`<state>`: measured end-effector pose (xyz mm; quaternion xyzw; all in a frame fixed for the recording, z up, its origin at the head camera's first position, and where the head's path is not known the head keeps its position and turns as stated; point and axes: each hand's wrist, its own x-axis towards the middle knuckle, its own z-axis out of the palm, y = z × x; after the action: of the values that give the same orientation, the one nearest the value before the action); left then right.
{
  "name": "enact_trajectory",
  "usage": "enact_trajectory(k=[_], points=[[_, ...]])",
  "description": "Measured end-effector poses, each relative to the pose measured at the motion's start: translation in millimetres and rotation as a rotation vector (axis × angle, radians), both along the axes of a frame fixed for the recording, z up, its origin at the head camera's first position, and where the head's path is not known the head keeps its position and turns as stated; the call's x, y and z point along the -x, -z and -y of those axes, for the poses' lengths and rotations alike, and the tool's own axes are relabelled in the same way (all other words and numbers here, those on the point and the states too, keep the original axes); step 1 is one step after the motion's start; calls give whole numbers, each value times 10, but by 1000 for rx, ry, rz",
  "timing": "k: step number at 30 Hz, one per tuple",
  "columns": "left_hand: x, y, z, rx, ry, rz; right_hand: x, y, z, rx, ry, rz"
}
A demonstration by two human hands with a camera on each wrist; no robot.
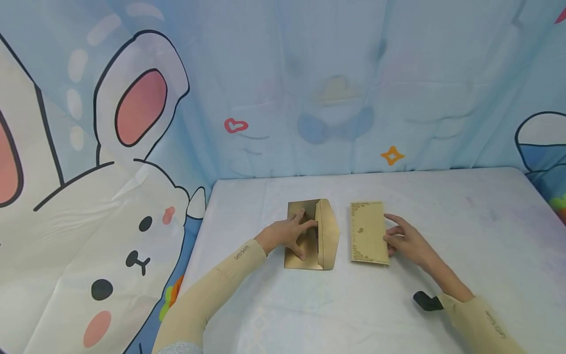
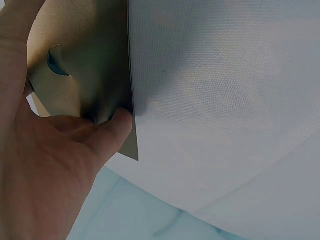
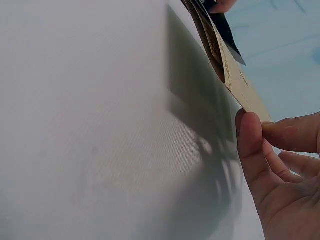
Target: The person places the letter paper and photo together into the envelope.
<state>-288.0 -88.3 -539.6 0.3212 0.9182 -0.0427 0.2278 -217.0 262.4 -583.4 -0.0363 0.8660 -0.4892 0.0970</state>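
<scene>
A gold envelope [image 1: 305, 263] lies on the table with its pointed flap [image 1: 328, 236] unfolded to the right. My left hand [image 1: 287, 233] rests on the envelope with thumb and fingers spread, one fingertip at the opening beside the flap. In the left wrist view, the thumb of the left hand [image 2: 55, 155] presses near the envelope's edge [image 2: 131, 145]. To the right, my right hand [image 1: 409, 243] pinches the right edge of a pale gold folded card [image 1: 369, 233] with ornate corners. The right wrist view shows the card [image 3: 245, 95] tilted above the tabletop, its layers slightly parted.
A white cloth covers the table [image 1: 464, 211]. Behind it hangs a light blue printed curtain [image 1: 274, 88], with a cartoon rabbit [image 1: 146, 196] on the left side. A black wrist device [image 1: 427, 301] sits beside the right sleeve.
</scene>
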Motion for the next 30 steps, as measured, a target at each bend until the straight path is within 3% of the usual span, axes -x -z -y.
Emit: enact_trajectory(k=[30], points=[[15, 48, -7, 15, -6, 5, 109, -13, 468, 38, -77, 11]])
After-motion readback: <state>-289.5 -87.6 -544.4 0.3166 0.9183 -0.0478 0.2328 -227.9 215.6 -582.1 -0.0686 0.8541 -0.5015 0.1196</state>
